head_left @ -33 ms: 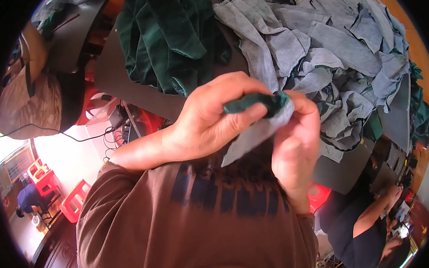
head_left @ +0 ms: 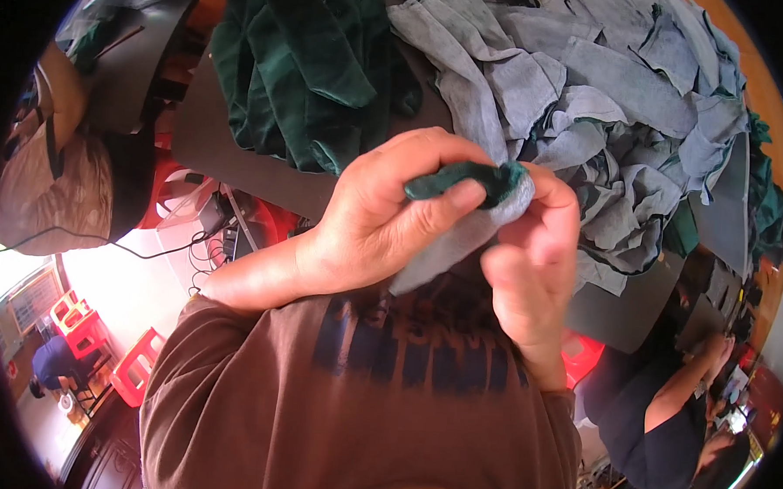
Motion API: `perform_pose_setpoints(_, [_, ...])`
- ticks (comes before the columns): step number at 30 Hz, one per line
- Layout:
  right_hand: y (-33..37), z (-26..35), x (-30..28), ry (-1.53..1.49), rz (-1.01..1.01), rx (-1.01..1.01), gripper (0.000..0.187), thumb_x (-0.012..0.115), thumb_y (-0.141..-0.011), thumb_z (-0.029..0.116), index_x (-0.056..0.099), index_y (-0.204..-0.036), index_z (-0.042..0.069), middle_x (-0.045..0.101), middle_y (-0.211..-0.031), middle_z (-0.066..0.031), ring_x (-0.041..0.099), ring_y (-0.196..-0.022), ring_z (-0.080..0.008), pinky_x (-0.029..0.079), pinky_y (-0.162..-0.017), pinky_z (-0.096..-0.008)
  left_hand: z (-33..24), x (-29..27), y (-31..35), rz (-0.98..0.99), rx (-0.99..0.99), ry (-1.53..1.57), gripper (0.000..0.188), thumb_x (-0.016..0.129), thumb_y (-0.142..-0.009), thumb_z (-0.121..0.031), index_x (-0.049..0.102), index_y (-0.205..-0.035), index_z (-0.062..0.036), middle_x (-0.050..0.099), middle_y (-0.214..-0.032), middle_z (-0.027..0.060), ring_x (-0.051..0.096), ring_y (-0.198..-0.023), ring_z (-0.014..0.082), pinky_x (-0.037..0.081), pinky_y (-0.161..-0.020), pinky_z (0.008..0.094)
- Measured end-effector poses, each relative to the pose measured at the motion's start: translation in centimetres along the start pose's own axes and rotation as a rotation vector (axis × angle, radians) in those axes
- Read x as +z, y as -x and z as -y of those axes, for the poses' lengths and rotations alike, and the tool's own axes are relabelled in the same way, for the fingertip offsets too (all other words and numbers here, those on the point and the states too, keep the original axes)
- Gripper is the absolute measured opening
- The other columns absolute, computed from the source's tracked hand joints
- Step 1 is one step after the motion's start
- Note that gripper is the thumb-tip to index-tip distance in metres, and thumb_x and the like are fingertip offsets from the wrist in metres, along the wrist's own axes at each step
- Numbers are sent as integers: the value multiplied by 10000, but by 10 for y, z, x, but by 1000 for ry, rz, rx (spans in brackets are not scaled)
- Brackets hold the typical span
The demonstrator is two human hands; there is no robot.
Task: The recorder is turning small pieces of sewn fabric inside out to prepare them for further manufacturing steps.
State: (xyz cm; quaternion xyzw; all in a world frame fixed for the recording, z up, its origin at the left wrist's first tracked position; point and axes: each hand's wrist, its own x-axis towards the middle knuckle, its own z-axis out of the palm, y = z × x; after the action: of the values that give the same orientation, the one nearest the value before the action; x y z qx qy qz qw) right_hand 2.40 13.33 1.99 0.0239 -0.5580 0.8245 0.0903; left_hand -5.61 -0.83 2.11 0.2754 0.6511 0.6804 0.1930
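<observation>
A small fabric piece [head_left: 448, 247], green and velvety on one face and pale grey on the other, is held up in front of my chest. Its green part is bunched at the top, and a grey tapered tail hangs below. My left hand [head_left: 375, 209] is closed on the green part, thumb pressed over it. My right hand [head_left: 539, 260] has its fingers curled at the folded right end, where green meets grey; its thumb stands away from the cloth. The fingertips behind the cloth are partly hidden.
Beyond my hands, a heap of dark green velvety pieces [head_left: 286, 65] lies on a dark table [head_left: 195, 148]. A larger grey heap of cloth [head_left: 625, 89] spreads to the right. A person [head_left: 655, 422] works at far right. Red stools [head_left: 133, 369] and a black cable [head_left: 138, 249] are at left.
The grey tail has swung down and left. More of the rounded grey end shows at the right fingers, and the right thumb has moved slightly left, away from the cloth.
</observation>
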Motion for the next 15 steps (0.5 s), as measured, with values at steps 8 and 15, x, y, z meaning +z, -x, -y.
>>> perform_pose_setpoints(8, [4,7,-20,-184,-160,191,274,502,-876,84,440,-1110,-44,587,-807,-125,510,-596,-97,418,-550,-207,-4,-16,-1,-98,-226,472,237,549,-898,-148,514,-1112,-53,468,-675,-69,372,-546,-8,280,-470,140])
perform_pose_setpoints(15, [4,19,-9,-38,-271,180,263,433,-842,107,447,-1046,-58,548,-676,-126,435,-472,-109,398,-482,-265,-15,-24,-2,-4,-416,296,221,553,-866,-91,529,-1079,-35,509,-763,-17,464,-629,56,371,-542,191])
